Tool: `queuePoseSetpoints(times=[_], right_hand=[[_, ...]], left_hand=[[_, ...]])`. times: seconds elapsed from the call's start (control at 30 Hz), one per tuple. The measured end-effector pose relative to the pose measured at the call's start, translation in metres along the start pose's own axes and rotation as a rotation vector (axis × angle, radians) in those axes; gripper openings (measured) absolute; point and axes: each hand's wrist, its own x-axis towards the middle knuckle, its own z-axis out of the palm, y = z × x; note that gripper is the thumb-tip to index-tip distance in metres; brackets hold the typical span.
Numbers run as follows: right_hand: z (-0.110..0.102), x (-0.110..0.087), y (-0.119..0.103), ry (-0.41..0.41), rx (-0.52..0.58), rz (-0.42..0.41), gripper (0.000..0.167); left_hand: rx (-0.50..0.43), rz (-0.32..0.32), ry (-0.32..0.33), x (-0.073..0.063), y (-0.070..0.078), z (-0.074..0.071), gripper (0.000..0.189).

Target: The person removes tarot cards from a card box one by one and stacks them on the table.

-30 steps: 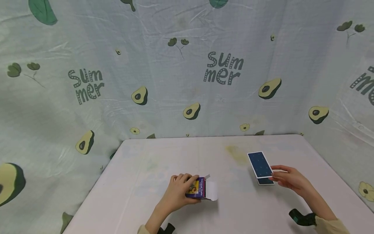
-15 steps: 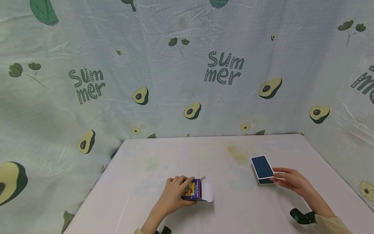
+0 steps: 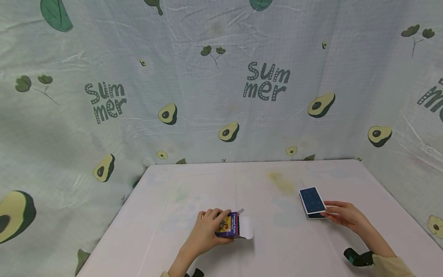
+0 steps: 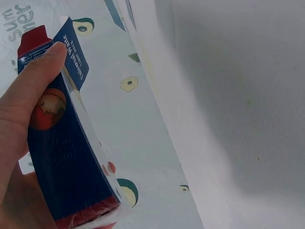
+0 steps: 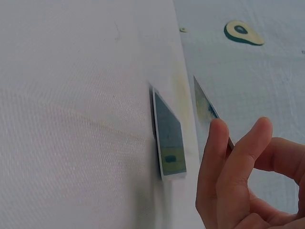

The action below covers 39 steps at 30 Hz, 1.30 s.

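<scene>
My left hand (image 3: pixel 207 232) grips a tarot deck box (image 3: pixel 225 225), its open end and white flap facing right. In the left wrist view, the thumb lies across the dark blue side of the box (image 4: pixel 71 157), whose end flaps stand open. At the right, my right hand (image 3: pixel 346 216) pinches a dark blue, white-edged card (image 3: pixel 312 200) by its near end. Below it, a low stack of cards (image 5: pixel 169 138) lies on the table. The right wrist view shows a gap between the stack and the held card (image 5: pixel 205 101); whether it is one card or several, I cannot tell.
Both hands are over a white-covered table (image 3: pixel 194 184). A pale cloth (image 3: pixel 194 88) printed with avocados and lettering hangs along its back and sides. A faint yellow stain (image 3: pixel 281 182) marks the table cover left of the cards.
The held card has come down and slightly toward me, lining up more closely over the stack. My left hand shifted a little left with the box, then stayed nearly still.
</scene>
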Motion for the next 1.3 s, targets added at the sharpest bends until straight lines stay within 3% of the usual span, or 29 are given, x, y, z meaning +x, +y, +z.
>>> queuePoseSetpoints(times=[0.23,0.67,1.0,1.3], right_hand=[[-0.002,0.002,0.003,0.047,-0.014,0.022,0.052],[-0.007,0.007,0.009,0.035,-0.029,0.026,0.045],[-0.003,0.007,0.008,0.082,-0.145,0.02,0.054],[-0.002,0.006,0.011,0.125,-0.27,0.003,0.049]], left_hand=[[0.003,-0.005,-0.002,0.001,0.001,0.001,0.074],[0.016,0.012,0.006,0.001,0.002,0.001,0.075],[0.004,0.014,-0.001,0.002,0.004,0.003,0.075],[-0.002,0.011,-0.007,0.003,0.004,0.005,0.075]])
